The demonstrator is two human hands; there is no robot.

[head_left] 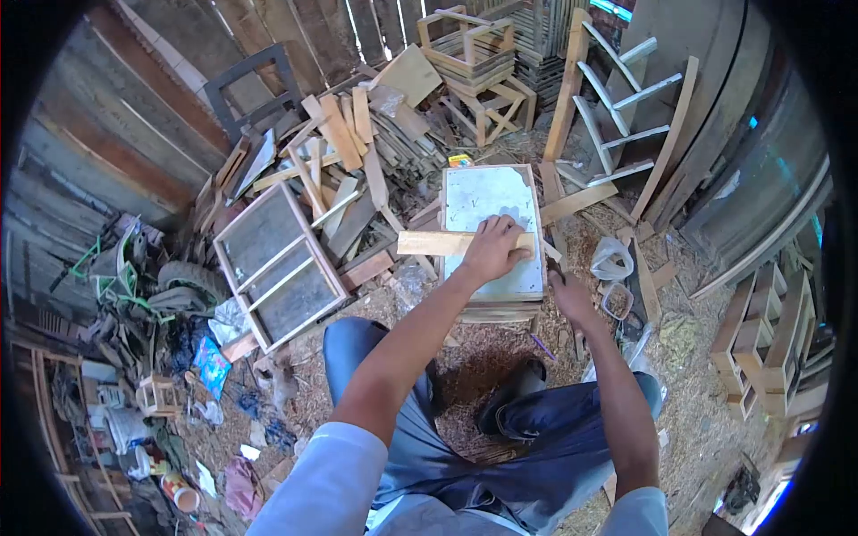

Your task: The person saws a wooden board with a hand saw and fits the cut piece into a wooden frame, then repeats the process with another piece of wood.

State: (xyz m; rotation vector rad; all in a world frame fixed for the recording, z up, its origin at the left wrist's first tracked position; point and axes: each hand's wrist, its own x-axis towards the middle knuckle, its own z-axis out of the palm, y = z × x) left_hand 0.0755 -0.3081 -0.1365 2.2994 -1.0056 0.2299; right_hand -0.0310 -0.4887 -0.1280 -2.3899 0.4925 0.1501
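Note:
A light wooden strip (433,243) lies across a white-topped board (487,192), its left end jutting past the board's edge. My left hand (494,247) rests over the strip near its right part, fingers bent around its edge and pressing it down. Beside the board's right edge is my right hand (569,295), its fingers curled near the strip's right end around a dark, thin thing too small to name. The board sits on a low wooden stack (500,313) in front of my knees.
Wood offcuts (340,134) are heaped behind on the left, near a wooden frame (281,268). Stool frames (469,54) stand at the back. A white-slatted frame (617,107) leans at the back right. A clear bag (611,259) and shavings lie on the floor.

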